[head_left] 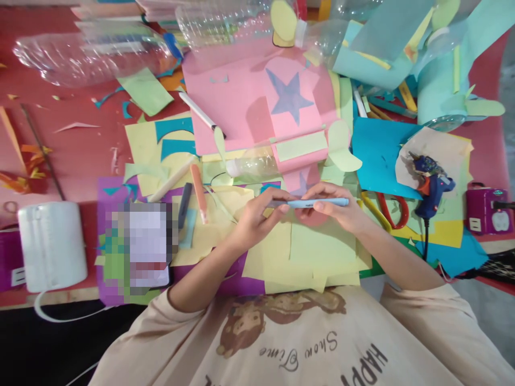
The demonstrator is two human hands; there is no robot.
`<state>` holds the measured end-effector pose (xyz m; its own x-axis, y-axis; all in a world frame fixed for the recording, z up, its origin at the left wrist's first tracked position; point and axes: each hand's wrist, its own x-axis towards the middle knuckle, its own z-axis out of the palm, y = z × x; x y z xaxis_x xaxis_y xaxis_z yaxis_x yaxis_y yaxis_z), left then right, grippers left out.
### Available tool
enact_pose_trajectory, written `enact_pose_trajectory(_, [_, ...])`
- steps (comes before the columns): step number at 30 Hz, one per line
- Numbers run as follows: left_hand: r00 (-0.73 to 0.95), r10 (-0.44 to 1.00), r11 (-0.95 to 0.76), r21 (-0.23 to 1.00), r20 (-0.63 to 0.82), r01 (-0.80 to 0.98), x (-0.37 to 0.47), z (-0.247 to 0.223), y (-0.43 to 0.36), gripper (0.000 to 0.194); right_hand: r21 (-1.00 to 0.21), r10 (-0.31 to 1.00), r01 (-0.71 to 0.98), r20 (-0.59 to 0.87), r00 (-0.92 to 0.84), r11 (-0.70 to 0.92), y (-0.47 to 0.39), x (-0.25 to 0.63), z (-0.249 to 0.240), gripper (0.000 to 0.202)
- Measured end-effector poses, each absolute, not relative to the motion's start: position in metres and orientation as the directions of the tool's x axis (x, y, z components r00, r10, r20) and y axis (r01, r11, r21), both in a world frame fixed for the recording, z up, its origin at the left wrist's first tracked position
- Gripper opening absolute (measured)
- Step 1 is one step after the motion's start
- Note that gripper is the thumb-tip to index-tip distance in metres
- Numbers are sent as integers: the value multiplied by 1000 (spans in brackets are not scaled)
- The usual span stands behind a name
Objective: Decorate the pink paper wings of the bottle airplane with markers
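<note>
A light blue pen [306, 203] lies level between both hands, in front of my chest. My left hand [261, 214] is closed around its darker left end, and my right hand [336, 203] pinches the barrel nearer the right end. Just beyond the fingers is a pink paper strip [292, 115] with a blue star [290, 95] on it. Pale green paper pieces [301, 147] and a small clear bottle [257, 163] with a white cap are beside that strip. Under my hands lie pale yellow and green sheets [322, 241].
A blue glue gun [436, 187] and red-handled scissors [396, 212] lie to the right. Clear plastic bottles [92, 56] stretch across the back. At left are a white case [52, 246], a partly blurred phone [148, 246] and several markers [199, 193].
</note>
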<state>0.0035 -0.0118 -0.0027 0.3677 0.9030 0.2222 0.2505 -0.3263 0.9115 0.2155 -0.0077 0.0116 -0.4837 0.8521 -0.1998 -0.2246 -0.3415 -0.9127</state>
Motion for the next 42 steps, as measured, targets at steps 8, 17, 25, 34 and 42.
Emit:
enact_pose_trajectory(8, [356, 873, -420, 883, 332, 207, 7, -10, -20, 21, -821, 838, -350, -255, -482, -451, -10, 209, 9, 18])
enact_pose_trajectory(17, [365, 921, -171, 984, 138, 58, 7, -6, -18, 20, -857, 854, -325, -220, -471, -400, -11, 210, 4, 13])
enact_pose_trajectory(25, [367, 904, -260, 964, 219, 65, 6, -18, -24, 17, -811, 848, -373, -259, -462, -450, -14, 207, 2, 11])
enact_pose_trajectory(34, [362, 908, -242, 969, 210, 44, 10, -14, -22, 15, -909, 860, -191, -258, -440, -370, -15, 209, 2, 13])
enact_pose_trajectory(42, [-263, 783, -517, 825, 564, 230, -10, -6, 2, 23, -975, 909, -62, 223, -352, 215, -13, 231, 22, 40])
